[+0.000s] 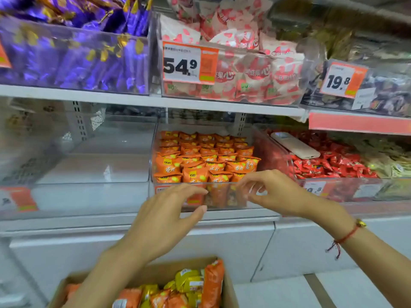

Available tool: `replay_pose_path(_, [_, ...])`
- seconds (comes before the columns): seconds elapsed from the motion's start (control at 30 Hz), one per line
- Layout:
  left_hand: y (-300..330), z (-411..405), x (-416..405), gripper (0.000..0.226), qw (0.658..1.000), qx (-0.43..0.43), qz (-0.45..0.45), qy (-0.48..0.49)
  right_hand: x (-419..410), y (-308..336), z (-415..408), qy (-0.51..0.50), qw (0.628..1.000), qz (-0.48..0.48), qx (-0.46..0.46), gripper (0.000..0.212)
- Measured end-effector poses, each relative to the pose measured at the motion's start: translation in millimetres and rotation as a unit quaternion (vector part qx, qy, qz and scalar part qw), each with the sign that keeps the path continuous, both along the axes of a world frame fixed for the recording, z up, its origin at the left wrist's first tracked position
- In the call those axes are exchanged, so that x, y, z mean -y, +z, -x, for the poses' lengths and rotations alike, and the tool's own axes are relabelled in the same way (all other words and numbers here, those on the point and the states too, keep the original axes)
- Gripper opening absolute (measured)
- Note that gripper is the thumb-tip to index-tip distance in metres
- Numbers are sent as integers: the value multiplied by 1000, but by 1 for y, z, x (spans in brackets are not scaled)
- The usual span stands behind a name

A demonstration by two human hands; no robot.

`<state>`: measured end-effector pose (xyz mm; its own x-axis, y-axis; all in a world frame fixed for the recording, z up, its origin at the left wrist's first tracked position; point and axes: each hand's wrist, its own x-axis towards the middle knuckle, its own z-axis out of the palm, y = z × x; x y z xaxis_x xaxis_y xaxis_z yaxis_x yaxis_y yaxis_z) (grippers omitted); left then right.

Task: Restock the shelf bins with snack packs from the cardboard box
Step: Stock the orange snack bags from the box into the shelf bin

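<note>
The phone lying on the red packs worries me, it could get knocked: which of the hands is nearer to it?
Right. The right hand hovers below-left of the phone; the left hand is farther left, at the orange bin's front.

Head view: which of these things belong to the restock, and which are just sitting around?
Job: cardboard box, its orange snack packs, orange-pack bin, empty bin, left hand, right hand.
Not job: phone on red packs, purple candy bin, 54.9 price tag.

Open gap above orange packs (205, 156)
</note>
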<state>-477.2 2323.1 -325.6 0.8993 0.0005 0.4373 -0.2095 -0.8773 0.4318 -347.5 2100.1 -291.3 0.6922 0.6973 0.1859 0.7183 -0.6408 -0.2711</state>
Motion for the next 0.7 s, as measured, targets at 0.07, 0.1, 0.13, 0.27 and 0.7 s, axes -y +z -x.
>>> replay_pose_path(0.07, [-19, 28, -10, 36, 999, -33, 11, 23, -14, -13, 29, 20, 998, 62, -25, 23])
replay_pose_path(0.1, [-30, 39, -15, 35, 998, -55, 23, 33, -23, -22, 41, 28, 994, 97, -38, 23])
replay_pose_path(0.13, [-40, 50, -22, 35, 996, -75, 32, 44, -33, -31, 51, 36, 990, 129, -54, 23])
replay_pose_path(0.27, [-89, 90, -50, 29, 986, -129, 5, 107, -73, -80, 79, 75, 969, 212, -106, 23])
replay_pose_path(0.7, [-203, 181, -114, 53, 920, -352, 94, 143, -133, -247, 157, 58, 951, 246, -179, 47])
